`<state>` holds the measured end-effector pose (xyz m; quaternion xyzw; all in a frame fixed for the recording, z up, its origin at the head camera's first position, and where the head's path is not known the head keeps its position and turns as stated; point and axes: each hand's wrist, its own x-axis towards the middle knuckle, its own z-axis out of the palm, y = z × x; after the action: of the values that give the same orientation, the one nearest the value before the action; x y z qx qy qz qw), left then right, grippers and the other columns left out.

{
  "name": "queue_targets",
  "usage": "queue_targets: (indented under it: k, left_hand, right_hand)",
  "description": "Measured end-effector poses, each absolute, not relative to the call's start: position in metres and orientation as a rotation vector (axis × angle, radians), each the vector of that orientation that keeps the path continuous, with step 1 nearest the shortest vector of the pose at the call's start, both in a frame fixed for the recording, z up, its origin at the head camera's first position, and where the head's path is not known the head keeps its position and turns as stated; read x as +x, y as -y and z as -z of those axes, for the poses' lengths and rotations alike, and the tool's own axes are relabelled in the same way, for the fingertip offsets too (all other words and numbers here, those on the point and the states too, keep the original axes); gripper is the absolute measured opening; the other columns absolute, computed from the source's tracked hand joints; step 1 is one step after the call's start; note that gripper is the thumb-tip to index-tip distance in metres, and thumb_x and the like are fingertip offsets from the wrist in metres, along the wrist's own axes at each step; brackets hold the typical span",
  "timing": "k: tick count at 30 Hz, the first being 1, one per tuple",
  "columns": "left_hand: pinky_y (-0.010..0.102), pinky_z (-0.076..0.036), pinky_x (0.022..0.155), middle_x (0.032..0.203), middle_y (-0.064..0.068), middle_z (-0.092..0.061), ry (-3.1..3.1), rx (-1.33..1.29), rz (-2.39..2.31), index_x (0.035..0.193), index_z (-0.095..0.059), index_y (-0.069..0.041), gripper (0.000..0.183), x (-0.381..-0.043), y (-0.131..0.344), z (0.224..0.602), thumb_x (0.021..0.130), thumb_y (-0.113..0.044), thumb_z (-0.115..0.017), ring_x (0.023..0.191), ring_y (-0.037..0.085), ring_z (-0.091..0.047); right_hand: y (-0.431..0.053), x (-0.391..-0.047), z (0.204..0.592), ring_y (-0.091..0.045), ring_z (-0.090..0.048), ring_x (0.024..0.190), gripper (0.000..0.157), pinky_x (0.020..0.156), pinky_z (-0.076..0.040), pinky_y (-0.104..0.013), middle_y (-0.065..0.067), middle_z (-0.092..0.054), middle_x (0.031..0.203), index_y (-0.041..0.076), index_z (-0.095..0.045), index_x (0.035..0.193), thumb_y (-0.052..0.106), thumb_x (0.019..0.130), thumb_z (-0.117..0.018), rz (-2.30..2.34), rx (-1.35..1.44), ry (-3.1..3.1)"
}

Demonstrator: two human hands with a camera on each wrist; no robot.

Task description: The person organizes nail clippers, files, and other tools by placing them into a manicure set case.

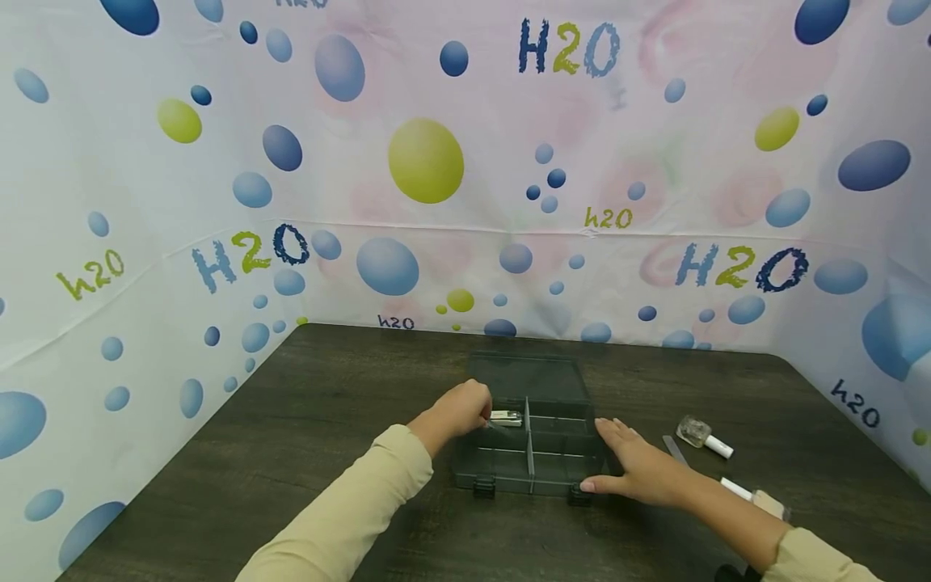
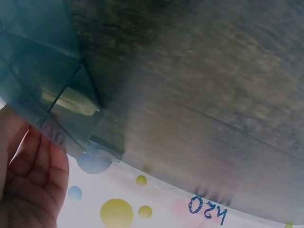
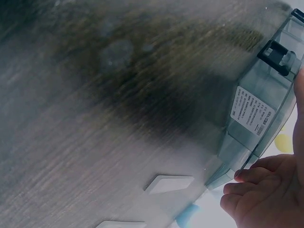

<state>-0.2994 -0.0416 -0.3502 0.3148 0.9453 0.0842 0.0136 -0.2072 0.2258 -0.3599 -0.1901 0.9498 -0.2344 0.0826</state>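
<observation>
A clear grey divided plastic box (image 1: 494, 485) stands on the table with its lid laid back behind it. My left hand (image 1: 461, 408) reaches over its left side into the back left compartment. Its curled fingers pinch one end of a shiny nail clipper (image 1: 507, 418), though the fingertips are partly hidden. Through the box wall in the left wrist view, a pale shape shows beside the left hand (image 2: 35, 175). At the box's right side, my right hand (image 1: 640, 469) rests with extended fingers, its thumb by a front latch (image 1: 579, 495). The right hand (image 3: 270, 190) touches the box rim.
Right of the box lie a clear nail polish bottle (image 1: 694, 432) with a white cap and a thin nail file (image 1: 675, 449). A beige bottle (image 1: 769, 504) with a white cap is partly behind the right forearm. A bubble-printed curtain (image 1: 465, 267) borders the dark table (image 1: 349, 388).
</observation>
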Motion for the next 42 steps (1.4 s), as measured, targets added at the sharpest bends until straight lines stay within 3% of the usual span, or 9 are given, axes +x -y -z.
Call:
queue_targets:
  k: [8,15,23,42]
  left_hand:
    - [0.022,-0.049,0.056,0.075,0.003,-0.068,-2.934,0.951,-0.164,0.072,-0.071,-0.006,0.009,-0.3,0.041,0.347,0.08,-0.003,-0.07,0.066,0.013,-0.061]
    - [0.024,-0.049,0.058,0.079,0.008,-0.069,-2.918,1.046,-0.517,0.079,-0.072,-0.001,0.007,-0.295,0.053,0.342,0.082,-0.006,-0.068,0.068,0.015,-0.06]
    - [0.028,-0.052,0.069,0.088,0.009,-0.066,-3.017,1.19,-0.818,0.093,-0.072,0.0,0.016,-0.282,0.075,0.332,0.083,-0.011,-0.069,0.08,0.019,-0.062]
    - [0.032,-0.053,0.07,0.098,0.006,-0.066,-3.282,0.939,-1.096,0.098,-0.07,-0.006,0.022,-0.245,0.142,0.343,0.08,-0.018,-0.072,0.088,0.02,-0.063]
  right_hand:
    - [-0.224,-0.208,0.36,-0.055,-0.015,0.134,0.101,0.102,-0.019,-0.07,-0.036,-0.018,0.146,-0.011,-0.02,0.143,0.053,0.079,-0.066,0.708,-0.573,-2.83]
    - [-0.224,-0.208,0.359,-0.055,-0.016,0.133,0.101,0.102,-0.02,-0.07,-0.036,-0.019,0.146,-0.011,-0.021,0.143,0.053,0.079,-0.066,0.708,-0.577,-2.834]
    - [-0.226,-0.207,0.36,-0.055,-0.017,0.133,0.101,0.101,-0.02,-0.07,-0.036,-0.02,0.146,-0.012,-0.021,0.142,0.053,0.079,-0.065,0.704,-0.59,-2.846]
    - [-0.226,-0.207,0.361,-0.055,-0.016,0.133,0.101,0.101,-0.019,-0.07,-0.036,-0.02,0.145,-0.012,-0.021,0.142,0.053,0.079,-0.065,0.7,-0.596,-2.84]
